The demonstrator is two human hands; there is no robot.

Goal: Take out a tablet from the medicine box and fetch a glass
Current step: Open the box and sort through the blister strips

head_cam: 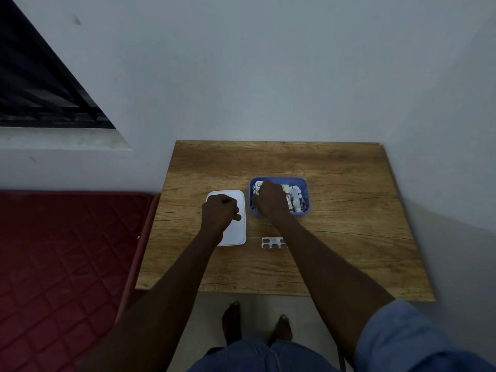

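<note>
Open blue medicine box [279, 180], blister strip [273, 242] nearer.

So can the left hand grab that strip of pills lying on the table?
Probably yes. The pill strip lies in the open on the table, just right of the white lid where the left hand rests. Only the right forearm covers its right end.

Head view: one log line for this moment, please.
box open, lid beside | right hand in box | left hand on lid | strip on table | no glass
</note>
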